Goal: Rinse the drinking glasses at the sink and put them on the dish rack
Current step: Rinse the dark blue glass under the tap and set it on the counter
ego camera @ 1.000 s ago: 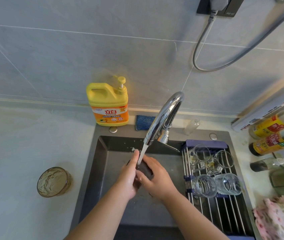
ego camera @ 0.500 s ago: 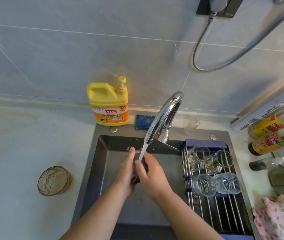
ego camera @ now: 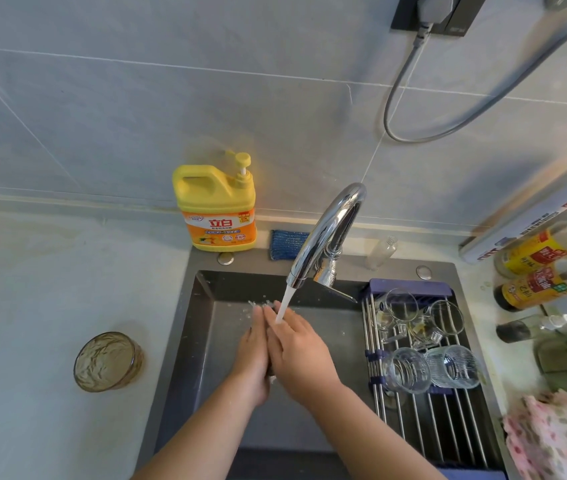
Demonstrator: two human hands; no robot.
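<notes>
Item: dark glass point(ego camera: 270, 370), mostly hidden. Only slivers show, one at the heel of the palms and one by the fingertips.
Location: over the sink point(ego camera: 185, 341), under the water stream point(ego camera: 283, 303) from the faucet point(ego camera: 327, 230).
Left hand point(ego camera: 252, 358) and right hand point(ego camera: 301, 355): palms pressed together around the item. The fingers point(ego camera: 276, 327) lie extended along it, flat rather than curled.
Dish rack point(ego camera: 424, 427), right side of the sink: four clear glasses, two ribbed ones point(ego camera: 408, 370) point(ego camera: 455, 367) lying on their sides, two more point(ego camera: 401, 306) point(ego camera: 446, 317) behind.
Bench point(ego camera: 32, 306), left: amber glass point(ego camera: 107, 362), upright, well apart from the hands.
Sink ledge: yellow detergent bottle point(ego camera: 216, 209).
</notes>
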